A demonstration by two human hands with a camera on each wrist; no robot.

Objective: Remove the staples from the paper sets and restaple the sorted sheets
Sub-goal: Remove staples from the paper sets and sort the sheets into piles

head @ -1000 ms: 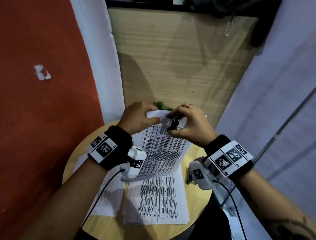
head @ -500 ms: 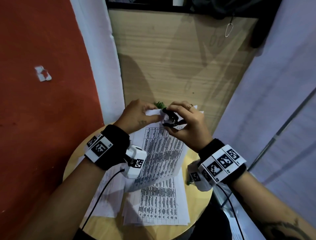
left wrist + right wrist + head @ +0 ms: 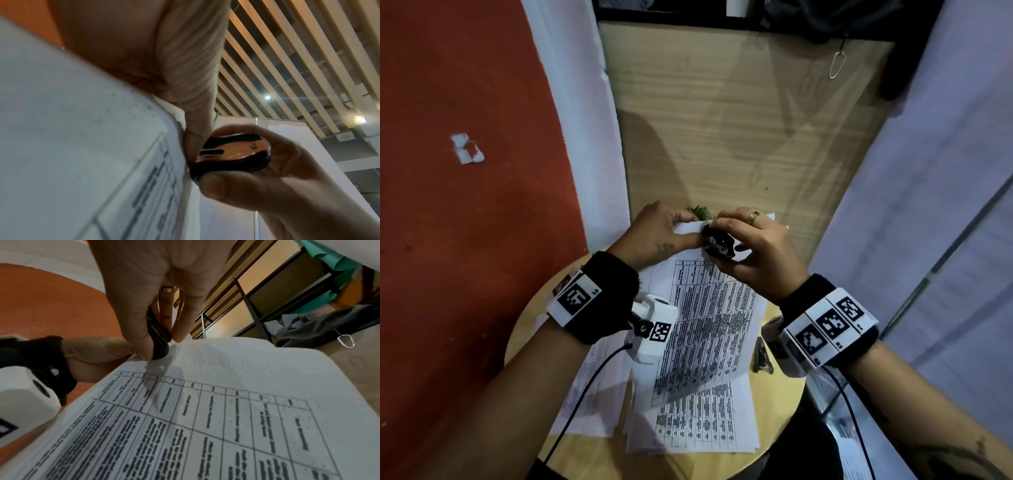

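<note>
Item: paper set point(image 3: 709, 329), thin, floppy, tears easily; held above the worktop point(image 3: 774, 425). My left hand point(image 3: 654, 236) pinches its top corner; my right hand point(image 3: 756, 250) squeezes the staple remover point(image 3: 719, 244) there. Hold close beside the staple.

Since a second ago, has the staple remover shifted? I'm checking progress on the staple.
Yes. The staple remover in the right hand has moved up the view, from over the table's header row to the held paper set's top corner.

Both hands raised slightly, staple remover point(image 3: 718, 244) turned sideways (earlier upright), paper set point(image 3: 709, 329) lifted
</note>
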